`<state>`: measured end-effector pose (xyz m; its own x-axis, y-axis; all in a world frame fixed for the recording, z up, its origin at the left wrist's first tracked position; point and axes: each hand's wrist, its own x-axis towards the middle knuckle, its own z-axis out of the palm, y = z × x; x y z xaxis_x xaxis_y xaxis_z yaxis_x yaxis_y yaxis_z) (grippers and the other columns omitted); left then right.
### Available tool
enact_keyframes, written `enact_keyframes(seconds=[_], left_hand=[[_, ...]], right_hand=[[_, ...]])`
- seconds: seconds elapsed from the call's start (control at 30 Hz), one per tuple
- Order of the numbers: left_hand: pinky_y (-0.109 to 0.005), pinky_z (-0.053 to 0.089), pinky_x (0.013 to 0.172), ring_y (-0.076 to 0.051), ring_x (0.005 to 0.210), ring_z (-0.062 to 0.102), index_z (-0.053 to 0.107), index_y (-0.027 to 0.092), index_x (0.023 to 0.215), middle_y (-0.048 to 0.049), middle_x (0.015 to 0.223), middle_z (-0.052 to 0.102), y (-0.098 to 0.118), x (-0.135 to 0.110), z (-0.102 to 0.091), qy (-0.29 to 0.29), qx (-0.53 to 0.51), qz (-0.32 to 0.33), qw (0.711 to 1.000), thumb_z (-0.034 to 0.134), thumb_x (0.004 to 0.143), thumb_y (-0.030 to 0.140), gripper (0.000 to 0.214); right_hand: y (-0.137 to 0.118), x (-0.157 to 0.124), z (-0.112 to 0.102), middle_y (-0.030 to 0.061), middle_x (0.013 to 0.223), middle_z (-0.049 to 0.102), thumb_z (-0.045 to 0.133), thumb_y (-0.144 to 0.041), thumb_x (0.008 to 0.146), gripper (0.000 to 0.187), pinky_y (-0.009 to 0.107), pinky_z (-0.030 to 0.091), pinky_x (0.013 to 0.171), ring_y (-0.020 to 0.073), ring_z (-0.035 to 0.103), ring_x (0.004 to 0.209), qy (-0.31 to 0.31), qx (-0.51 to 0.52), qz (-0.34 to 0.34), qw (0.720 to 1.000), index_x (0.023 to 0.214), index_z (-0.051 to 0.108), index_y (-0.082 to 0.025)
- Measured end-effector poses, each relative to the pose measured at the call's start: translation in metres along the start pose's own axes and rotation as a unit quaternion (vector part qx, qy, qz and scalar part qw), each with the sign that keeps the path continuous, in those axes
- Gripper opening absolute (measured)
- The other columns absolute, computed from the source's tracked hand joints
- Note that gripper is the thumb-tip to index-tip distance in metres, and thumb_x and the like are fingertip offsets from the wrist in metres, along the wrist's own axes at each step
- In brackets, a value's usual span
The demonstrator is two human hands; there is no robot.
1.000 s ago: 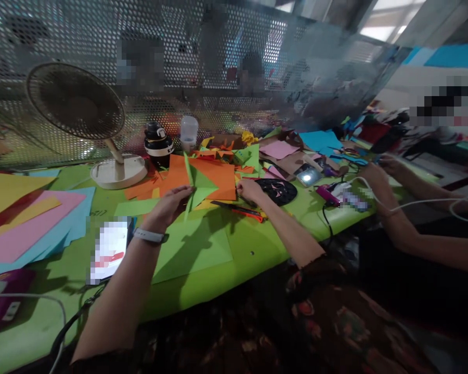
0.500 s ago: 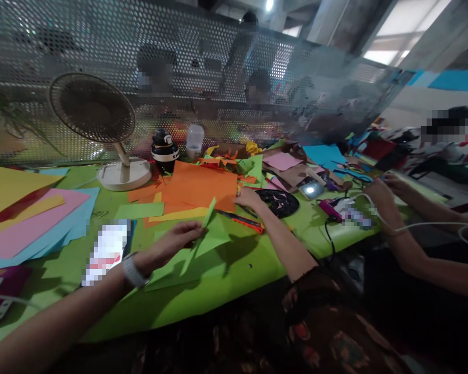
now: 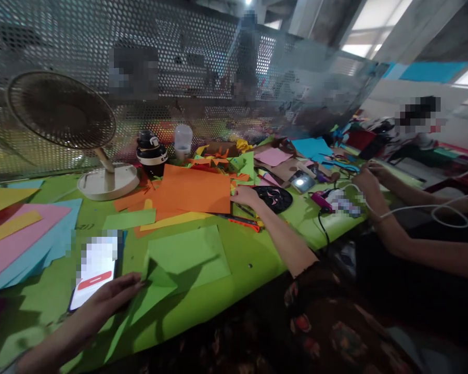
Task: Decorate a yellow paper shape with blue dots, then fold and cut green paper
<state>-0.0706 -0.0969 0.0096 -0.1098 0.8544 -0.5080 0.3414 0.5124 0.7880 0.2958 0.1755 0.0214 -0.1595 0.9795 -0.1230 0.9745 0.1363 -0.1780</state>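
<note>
My left hand is closed on the edge of a bent green paper sheet, held up over the near part of the table. Beneath and beyond it, a second green sheet lies flat in shadow. My right hand pinches the right edge of an orange paper sheet; the fingertips are partly hidden. Just below that hand lies an orange-handled cutter. A phone with a lit screen rests beside my left hand.
A white fan, a black bottle and a clear cup stand along the perforated metal screen. Coloured sheets are piled left. A black fan-shaped item lies right. Another person's hands work at far right.
My left hand has drawn the green sheet left and toward me, uncovering the green sheet below. My right hand stays at the orange sheet, whose edge has shifted slightly. The view has turned a little right.
</note>
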Motion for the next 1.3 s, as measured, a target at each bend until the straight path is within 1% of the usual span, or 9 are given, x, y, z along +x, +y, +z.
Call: enact_keyframes(seconds=[0.23, 0.33, 0.43, 0.53, 0.67, 0.73, 1.1, 1.2, 1.3], left_hand=[[-0.029, 0.05, 0.078, -0.022, 0.088, 0.062, 0.077, 0.027, 0.091, -0.0039, 0.097, 0.073, 0.058, 0.03, 0.048, -0.091, -0.077, 0.067, 0.991, 0.08, 0.062, 0.054, 0.04], [-0.027, 0.045, 0.068, -0.016, 0.072, 0.056, 0.075, 0.025, 0.086, -0.0025, 0.084, 0.068, 0.068, 0.034, 0.066, -0.134, -0.113, 0.094, 0.98, 0.08, 0.066, 0.052, 0.034], [-0.025, 0.04, 0.064, -0.012, 0.066, 0.05, 0.074, 0.024, 0.087, -0.0004, 0.077, 0.063, 0.073, 0.04, 0.081, -0.172, -0.141, 0.124, 0.967, 0.077, 0.071, 0.048, 0.029], [-0.024, 0.037, 0.063, -0.011, 0.063, 0.046, 0.073, 0.023, 0.087, 0.0011, 0.072, 0.058, 0.075, 0.045, 0.093, -0.228, -0.154, 0.147, 0.95, 0.075, 0.076, 0.046, 0.026], [-0.024, 0.035, 0.06, -0.01, 0.061, 0.043, 0.071, 0.019, 0.085, 0.0013, 0.071, 0.056, 0.075, 0.051, 0.107, -0.26, -0.19, 0.154, 0.934, 0.075, 0.076, 0.046, 0.028], [-0.024, 0.033, 0.058, -0.01, 0.06, 0.043, 0.07, 0.018, 0.083, 0.001, 0.07, 0.055, 0.072, 0.054, 0.112, -0.258, -0.206, 0.143, 0.933, 0.077, 0.073, 0.047, 0.032], [-0.025, 0.025, 0.052, -0.008, 0.056, 0.039, 0.065, 0.016, 0.081, 0.0018, 0.067, 0.051, 0.064, 0.055, 0.115, -0.253, -0.217, 0.143, 0.932, 0.077, 0.071, 0.05, 0.037], [-0.025, 0.024, 0.051, -0.008, 0.054, 0.038, 0.066, 0.017, 0.082, 0.0019, 0.066, 0.052, 0.064, 0.055, 0.11, -0.241, -0.23, 0.129, 0.934, 0.078, 0.07, 0.048, 0.035], [-0.025, 0.026, 0.051, -0.008, 0.054, 0.038, 0.067, 0.018, 0.082, 0.0023, 0.066, 0.053, 0.066, 0.055, 0.105, -0.238, -0.23, 0.129, 0.935, 0.078, 0.071, 0.047, 0.033]], right_hand=[[-0.004, 0.008, 0.001, 0.0071, 0.093, 0.071, 0.064, -0.041, 0.086, 0.027, 0.028, 0.05, 0.072, 0.0207, 0.067, 0.087, -0.011, 0.018, 0.012, 1.0, 0.09, 0.068, -0.015], [-0.007, 0.015, 0.001, 0.0042, 0.093, 0.069, 0.062, -0.043, 0.09, 0.03, 0.034, 0.053, 0.076, 0.0165, 0.066, 0.082, -0.026, 0.037, 0.007, 0.999, 0.095, 0.066, -0.013], [-0.011, 0.02, -0.002, 0.0049, 0.078, 0.071, 0.065, -0.038, 0.087, 0.026, 0.028, 0.052, 0.07, 0.0169, 0.068, 0.074, -0.014, 0.067, 0.011, 0.998, 0.084, 0.068, -0.013], [-0.017, 0.023, -0.007, 0.0061, 0.068, 0.071, 0.066, -0.031, 0.08, 0.018, 0.023, 0.047, 0.064, 0.0189, 0.069, 0.072, 0.033, 0.1, 0.019, 0.994, 0.078, 0.069, -0.013], [-0.029, 0.022, -0.019, 0.0066, 0.092, 0.074, 0.061, -0.027, 0.079, 0.029, 0.026, 0.048, 0.072, 0.0209, 0.068, 0.088, 0.143, 0.129, 0.027, 0.981, 0.105, 0.065, -0.015], [-0.035, 0.019, -0.029, 0.0076, 0.097, 0.073, 0.058, -0.027, 0.08, 0.032, 0.028, 0.048, 0.077, 0.0213, 0.067, 0.092, 0.187, 0.138, 0.021, 0.972, 0.11, 0.062, -0.015], [-0.034, -0.03, -0.084, 0.012, 0.084, 0.069, 0.059, -0.017, 0.074, 0.017, 0.047, 0.044, 0.091, 0.0289, 0.062, 0.089, 0.365, 0.116, -0.011, 0.924, 0.09, 0.064, -0.019], [-0.03, -0.036, -0.086, 0.0091, 0.08, 0.067, 0.058, -0.018, 0.072, 0.02, 0.043, 0.049, 0.085, 0.0239, 0.063, 0.08, 0.414, 0.207, -0.01, 0.886, 0.091, 0.065, -0.017], [-0.031, -0.033, -0.069, 0.008, 0.085, 0.067, 0.05, -0.023, 0.079, 0.028, 0.034, 0.055, 0.068, 0.0158, 0.064, 0.065, 0.358, 0.354, -0.011, 0.864, 0.103, 0.061, -0.013]])
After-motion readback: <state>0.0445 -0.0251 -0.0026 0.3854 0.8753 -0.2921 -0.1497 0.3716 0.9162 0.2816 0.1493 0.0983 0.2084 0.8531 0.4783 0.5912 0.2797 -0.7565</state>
